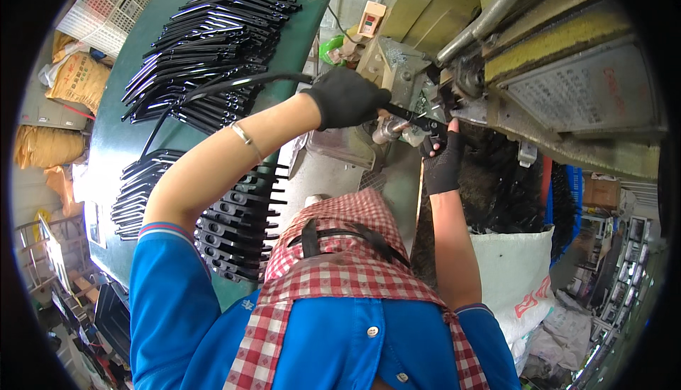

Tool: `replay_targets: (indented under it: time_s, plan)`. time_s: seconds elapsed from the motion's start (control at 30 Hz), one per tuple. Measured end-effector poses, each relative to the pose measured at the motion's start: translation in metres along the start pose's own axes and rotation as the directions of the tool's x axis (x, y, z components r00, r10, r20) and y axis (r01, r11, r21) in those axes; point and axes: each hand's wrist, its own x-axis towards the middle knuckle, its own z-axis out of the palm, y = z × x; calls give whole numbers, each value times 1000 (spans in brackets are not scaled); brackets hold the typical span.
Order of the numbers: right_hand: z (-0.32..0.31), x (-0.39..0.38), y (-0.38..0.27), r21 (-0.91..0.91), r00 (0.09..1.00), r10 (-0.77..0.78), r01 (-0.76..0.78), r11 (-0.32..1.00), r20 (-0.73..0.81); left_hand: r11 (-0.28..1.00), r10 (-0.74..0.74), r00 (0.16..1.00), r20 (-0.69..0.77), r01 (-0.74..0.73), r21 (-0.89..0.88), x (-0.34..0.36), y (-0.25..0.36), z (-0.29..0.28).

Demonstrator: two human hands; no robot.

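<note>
My left hand (347, 99), in a black glove, is closed around a long bent black tube (248, 81). One end of the tube reaches back left over a green table; the other runs into a metal fixture (408, 78) on a machine. My right hand (445, 166), gloved with bare fingertips, grips the tube's machine-side end (425, 122). The tip of that end is partly hidden by fingers and fixture. Beside it, below the fixture, sits a round metal knob-like part (386, 131).
Piles of glossy black bent tubes (213, 42) and a row of flat black pieces with holes (230, 237) lie on the green table (298, 28). The yellow-green machine (560, 71) overhangs my right hand. A white sack (514, 262) and dark parts (496, 184) are on the right.
</note>
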Motion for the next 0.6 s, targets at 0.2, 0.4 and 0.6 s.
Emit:
replay_targets:
  time_s: [0.2, 0.4, 0.6]
  plan:
    - [-15, -21, 19, -293, 993, -94, 109, 950, 68, 998, -59, 998, -28, 59, -23, -10, -9, 4]
    - [-70, 15, 29, -681, 985, -167, 97, 726, -38, 995, -75, 997, 13, 76, -68, -17, -9, -5]
    - [-42, 58, 20, -922, 963, -180, 124, -368, 201, 988, -113, 991, -67, 105, -117, -30, -15, -9]
